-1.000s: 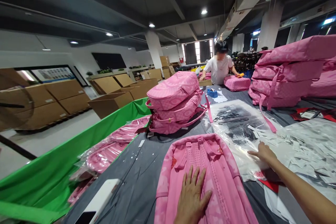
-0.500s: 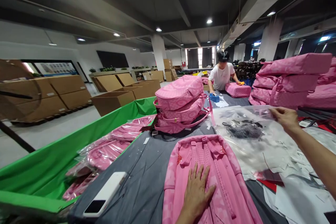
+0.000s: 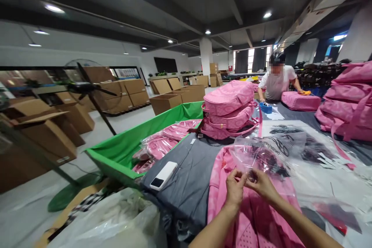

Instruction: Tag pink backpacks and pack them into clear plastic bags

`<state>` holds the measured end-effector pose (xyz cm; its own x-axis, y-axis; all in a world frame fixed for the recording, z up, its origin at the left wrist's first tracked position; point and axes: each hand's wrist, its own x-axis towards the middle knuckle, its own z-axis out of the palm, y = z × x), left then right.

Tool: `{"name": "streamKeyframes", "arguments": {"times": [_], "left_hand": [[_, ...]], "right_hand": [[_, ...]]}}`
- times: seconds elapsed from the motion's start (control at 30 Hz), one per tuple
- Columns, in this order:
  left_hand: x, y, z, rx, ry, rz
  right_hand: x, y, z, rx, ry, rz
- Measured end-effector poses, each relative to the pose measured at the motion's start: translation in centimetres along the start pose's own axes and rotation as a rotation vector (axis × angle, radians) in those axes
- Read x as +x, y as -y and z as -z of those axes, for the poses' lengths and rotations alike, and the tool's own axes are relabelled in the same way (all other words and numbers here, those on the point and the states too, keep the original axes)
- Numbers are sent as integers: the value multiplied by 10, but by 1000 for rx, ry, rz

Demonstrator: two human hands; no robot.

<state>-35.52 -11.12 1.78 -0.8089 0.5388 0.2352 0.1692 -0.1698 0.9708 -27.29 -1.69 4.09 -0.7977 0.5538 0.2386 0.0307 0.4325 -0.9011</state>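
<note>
My left hand [image 3: 235,188] and my right hand [image 3: 261,185] pinch the lower edge of a clear plastic bag [image 3: 263,154] between their fingertips, close together. The bag hangs crumpled and is held up over a pink backpack [image 3: 223,190], which lies on the grey-covered table [image 3: 186,174] with its padded back facing up. My hands hide part of the backpack. A large printed plastic sheet [image 3: 308,151] lies beyond the bag, to the right.
Stacked pink backpacks [image 3: 228,110] stand ahead, and more rise at the right [image 3: 348,104]. A white phone [image 3: 164,175] lies on the table. A green-lined bin [image 3: 139,147] holds bagged pink items. A co-worker [image 3: 276,83] stands at the far end, with a blue tape dispenser [image 3: 266,107] nearby.
My left hand has left the backpack and joined my right hand, and both now hold the clear bag up. The view has turned left, so the scene sits further right.
</note>
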Motion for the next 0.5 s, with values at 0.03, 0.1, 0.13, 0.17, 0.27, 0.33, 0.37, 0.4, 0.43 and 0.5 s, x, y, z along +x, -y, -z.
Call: {"name": "streamKeyframes", "arguments": {"times": [0.03, 0.1, 0.13, 0.17, 0.27, 0.33, 0.37, 0.4, 0.43, 0.5], "left_hand": [[3, 3, 8, 20, -20, -5], [6, 9, 29, 79, -49, -13], [7, 10, 40, 116, -62, -14], [6, 10, 50, 155, -72, -12], [-3, 0, 66, 294, -79, -26], [-14, -14, 61, 489, -22, -118], [-19, -22, 55, 601, 30, -185], [-24, -30, 47, 705, 86, -247], [-27, -39, 40, 786, 132, -294], [-30, -53, 29, 866, 152, -335]], "right_hand": [[2, -1, 3, 12, 37, -13], [8, -4, 16, 30, 48, -53], [13, -6, 23, 34, 14, -75], [18, -8, 31, 33, -37, -94], [32, -9, 40, -5, -191, -104], [36, -4, 32, -60, -236, -57], [35, 0, 25, -94, -239, -18], [33, 5, 18, -132, -225, 27], [28, 10, 11, -174, -197, 77], [17, 20, 1, -265, -119, 177]]}}
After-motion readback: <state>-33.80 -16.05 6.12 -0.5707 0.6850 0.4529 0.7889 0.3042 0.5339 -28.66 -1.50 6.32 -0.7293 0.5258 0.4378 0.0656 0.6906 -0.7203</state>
